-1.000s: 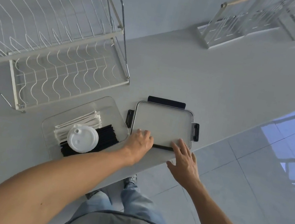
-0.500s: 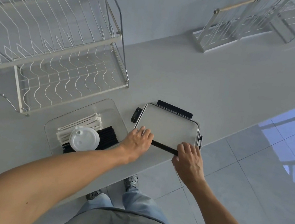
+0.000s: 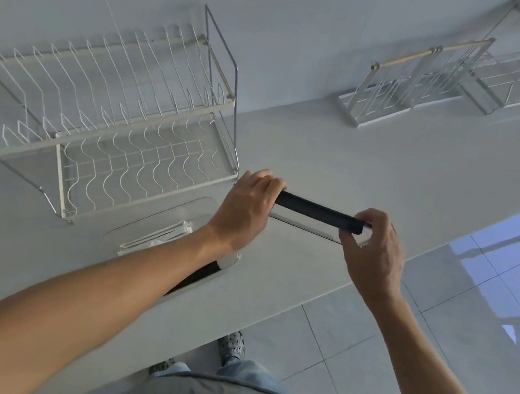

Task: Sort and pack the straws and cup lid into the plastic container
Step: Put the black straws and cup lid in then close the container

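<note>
Both hands hold the clear container lid with black clips up off the counter, tilted edge-on to me. My left hand grips its left end and my right hand pinches its right end by the black clip. Below my left forearm sits the clear plastic container on the counter. White wrapped straws and black straws lie in it. The cup lid is hidden under my forearm.
A white two-tier wire dish rack stands behind the container. Two smaller wire racks sit at the back right by the wall. The counter edge runs diagonally, with tiled floor beyond it.
The container lid lay flat on the counter under both hands; now both hands have lifted it and tipped it on edge. The view has shifted and my forearm covers the cup lid.
</note>
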